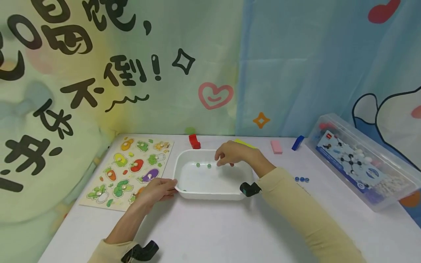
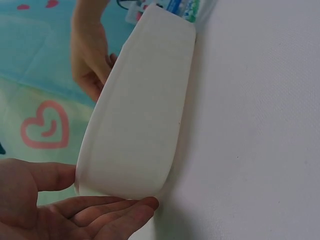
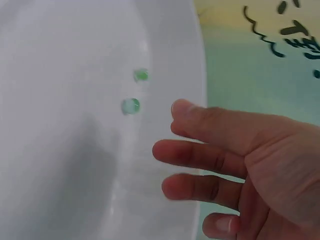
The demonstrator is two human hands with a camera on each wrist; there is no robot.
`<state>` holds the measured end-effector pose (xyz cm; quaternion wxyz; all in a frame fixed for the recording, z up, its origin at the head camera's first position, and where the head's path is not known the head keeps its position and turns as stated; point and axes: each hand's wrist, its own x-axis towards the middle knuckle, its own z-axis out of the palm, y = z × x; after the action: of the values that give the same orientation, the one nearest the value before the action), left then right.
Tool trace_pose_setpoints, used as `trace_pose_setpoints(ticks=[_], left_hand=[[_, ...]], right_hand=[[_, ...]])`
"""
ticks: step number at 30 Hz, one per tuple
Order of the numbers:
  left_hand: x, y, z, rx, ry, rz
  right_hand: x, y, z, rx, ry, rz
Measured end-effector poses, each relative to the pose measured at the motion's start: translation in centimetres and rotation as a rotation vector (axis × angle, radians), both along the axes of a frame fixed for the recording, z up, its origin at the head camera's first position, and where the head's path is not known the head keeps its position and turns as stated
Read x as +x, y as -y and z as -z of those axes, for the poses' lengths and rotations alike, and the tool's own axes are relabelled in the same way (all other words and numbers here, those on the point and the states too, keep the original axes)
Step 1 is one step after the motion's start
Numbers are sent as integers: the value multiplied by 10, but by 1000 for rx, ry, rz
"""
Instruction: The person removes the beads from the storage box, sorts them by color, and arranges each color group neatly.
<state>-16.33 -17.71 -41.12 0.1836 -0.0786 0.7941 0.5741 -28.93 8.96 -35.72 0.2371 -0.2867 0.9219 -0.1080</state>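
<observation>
A white plastic tray (image 1: 210,186) lies on the table, its left end gripped by my left hand (image 1: 161,190). In the left wrist view the thumb presses the rim of the tray (image 2: 135,110) and the fingers lie along its lower edge. Inside are small round green marbles: one marble (image 1: 198,165) and another marble (image 1: 209,166) near the back wall. A marble (image 3: 131,106) shows clear and green up close. My right hand (image 1: 231,153) hovers over the tray's back rim, fingers loosely bent, thumb and forefinger tips close together with nothing visible between them (image 3: 220,160).
A vegetable puzzle board (image 1: 131,171) lies left of the tray. Behind it are a red block (image 1: 194,141), a pink block (image 1: 276,147) and a blue block (image 1: 298,143). Three blue marbles (image 1: 302,179) sit to the right, near a clear storage box (image 1: 365,164).
</observation>
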Motion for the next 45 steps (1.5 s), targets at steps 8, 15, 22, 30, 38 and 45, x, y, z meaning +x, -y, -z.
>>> trace_pose_setpoints(ticks=[8,15,22,30,38,45], left_hand=[[-1,-1,4,0,5,-26],[0,-3,4,11,5,-23],[0,-3,3,8,-3,-35],[0,-2,2,6,-8,-30],[1,-2,2,6,-14,-13],[0,-2,2,12,-15,-12]], right_hand=[[-3,22,17,115,11,54],[-4,32,27,136,55,124],[-8,36,31,140,32,158],[-11,40,34,169,-25,135],[-9,39,33,157,-40,105],[-5,22,16,51,-39,32]])
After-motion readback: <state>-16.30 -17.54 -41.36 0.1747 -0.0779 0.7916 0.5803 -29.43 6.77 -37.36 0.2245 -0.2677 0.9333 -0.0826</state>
